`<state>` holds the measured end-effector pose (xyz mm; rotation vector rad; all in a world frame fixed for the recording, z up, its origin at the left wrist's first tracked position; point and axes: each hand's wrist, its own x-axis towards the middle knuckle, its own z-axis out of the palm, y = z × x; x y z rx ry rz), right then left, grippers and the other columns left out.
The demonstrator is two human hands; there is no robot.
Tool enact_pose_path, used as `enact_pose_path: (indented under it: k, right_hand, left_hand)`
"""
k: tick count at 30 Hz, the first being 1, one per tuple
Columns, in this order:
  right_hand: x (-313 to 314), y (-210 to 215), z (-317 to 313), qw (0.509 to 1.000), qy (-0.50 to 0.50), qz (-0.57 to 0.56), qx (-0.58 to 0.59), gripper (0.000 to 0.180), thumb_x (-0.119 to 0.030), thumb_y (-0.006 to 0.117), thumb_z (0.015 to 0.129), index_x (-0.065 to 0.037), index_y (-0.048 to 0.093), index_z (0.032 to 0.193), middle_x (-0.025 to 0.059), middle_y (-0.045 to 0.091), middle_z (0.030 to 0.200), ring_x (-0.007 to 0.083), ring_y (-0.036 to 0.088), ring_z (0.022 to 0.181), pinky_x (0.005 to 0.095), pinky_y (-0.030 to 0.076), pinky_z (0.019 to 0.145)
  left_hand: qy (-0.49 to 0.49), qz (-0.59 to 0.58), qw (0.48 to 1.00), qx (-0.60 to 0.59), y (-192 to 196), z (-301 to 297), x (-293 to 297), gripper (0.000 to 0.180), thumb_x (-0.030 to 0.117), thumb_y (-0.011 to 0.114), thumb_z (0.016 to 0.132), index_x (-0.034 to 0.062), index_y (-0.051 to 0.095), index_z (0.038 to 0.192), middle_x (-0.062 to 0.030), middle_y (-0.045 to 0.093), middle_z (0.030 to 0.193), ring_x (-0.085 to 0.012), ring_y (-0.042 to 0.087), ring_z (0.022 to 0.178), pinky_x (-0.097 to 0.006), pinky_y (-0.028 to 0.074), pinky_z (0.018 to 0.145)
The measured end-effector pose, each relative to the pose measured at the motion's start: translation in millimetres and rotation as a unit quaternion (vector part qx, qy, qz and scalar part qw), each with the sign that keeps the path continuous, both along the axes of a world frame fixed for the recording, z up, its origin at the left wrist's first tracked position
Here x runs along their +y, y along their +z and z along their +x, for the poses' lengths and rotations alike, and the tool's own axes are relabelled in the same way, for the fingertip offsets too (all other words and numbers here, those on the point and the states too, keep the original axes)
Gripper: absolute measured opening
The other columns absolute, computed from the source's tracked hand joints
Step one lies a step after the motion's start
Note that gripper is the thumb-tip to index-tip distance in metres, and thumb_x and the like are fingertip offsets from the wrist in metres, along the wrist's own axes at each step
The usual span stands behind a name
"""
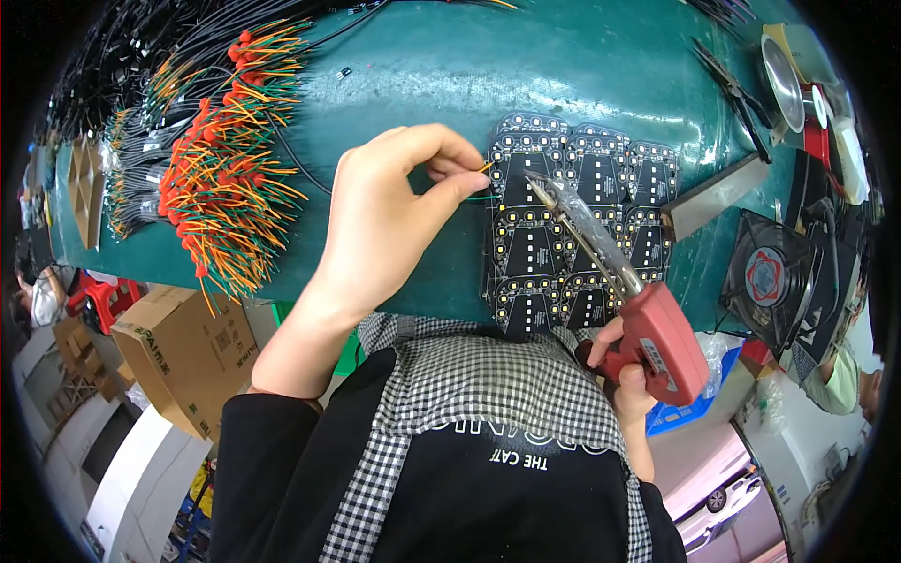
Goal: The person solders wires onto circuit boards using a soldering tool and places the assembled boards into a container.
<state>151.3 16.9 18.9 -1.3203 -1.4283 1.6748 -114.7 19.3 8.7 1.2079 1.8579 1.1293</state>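
Observation:
My left hand (pixel 394 211) pinches the end of a black cable (pixel 298 161) by its thin orange and green wires, right at the left edge of a panel of black circuit boards (pixel 530 249). Small square LEDs dot these boards. In my right hand (pixel 621 361) is a red soldering gun (pixel 662 342), its fingers wrapped round the grip. The gun's metal tip points up and left over the upper-left board, a short way from the pinched wires. Whether the tip touches the board I cannot tell.
Piled on the left of the green table (pixel 404 70) are black cables with orange and green wire ends (pixel 230 188) and red ties. To the right lie pliers (pixel 732 89), a grey metal bar (pixel 715 195) and a black fan (pixel 771 272). A cardboard box (pixel 183 352) stands below the table's left edge.

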Motion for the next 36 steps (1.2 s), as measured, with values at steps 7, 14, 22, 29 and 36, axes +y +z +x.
enact_pose_path:
  k: [7,14,22,29,36]
  right_hand:
    - [0,1,3,1.000,0.013,-0.020,0.013,0.069,-0.057,0.063,0.077,0.006,0.053,0.104,0.0109,0.058,0.085,0.0146,0.054,0.058,0.0243,0.041,0.049]
    - [1,1,-1,0.999,0.014,-0.026,0.012,0.069,-0.056,0.064,0.078,0.006,0.053,0.105,0.0116,0.058,0.085,0.0148,0.055,0.059,0.0245,0.043,0.051]
    - [4,-1,1,0.998,0.049,-0.023,0.009,0.063,-0.054,0.063,0.079,0.005,0.053,0.100,0.0090,0.056,0.077,0.0146,0.054,0.058,0.0256,0.041,0.052]
    - [0,-18,16,0.994,0.024,-0.065,0.088,0.078,-0.029,0.079,0.071,0.009,0.041,0.128,0.0116,0.063,0.084,0.0159,0.059,0.064,0.0273,0.050,0.060]
    - [2,-15,16,0.995,0.034,-0.075,0.056,0.085,-0.031,0.081,0.068,0.010,0.040,0.129,0.0176,0.065,0.093,0.0169,0.063,0.066,0.0253,0.049,0.059]
  left_hand:
    - [-0.034,-0.055,0.998,0.022,-1,8,-10,0.006,0.008,0.067,0.074,0.0041,0.063,0.076,-0.0036,0.059,0.066,-0.0168,0.054,0.070,-0.032,0.042,0.064]
    - [-0.043,-0.076,0.994,0.061,-4,9,-4,0.005,0.003,0.062,0.074,-0.0008,0.059,0.077,-0.0028,0.055,0.067,-0.0092,0.050,0.063,-0.023,0.040,0.058]
    - [-0.045,-0.091,0.993,0.063,-4,8,0,0.006,0.003,0.062,0.075,-0.0012,0.058,0.077,-0.0033,0.054,0.064,-0.0091,0.050,0.061,-0.023,0.040,0.055]
    - [-0.050,-0.084,0.994,0.057,-4,7,0,0.005,0.002,0.061,0.075,-0.0012,0.058,0.076,-0.0031,0.053,0.064,-0.0090,0.049,0.061,-0.023,0.039,0.055]
    - [-0.049,-0.090,0.993,0.063,-4,7,0,0.006,0.004,0.062,0.075,-0.0011,0.058,0.076,-0.0035,0.053,0.063,-0.0099,0.049,0.060,-0.024,0.039,0.055]
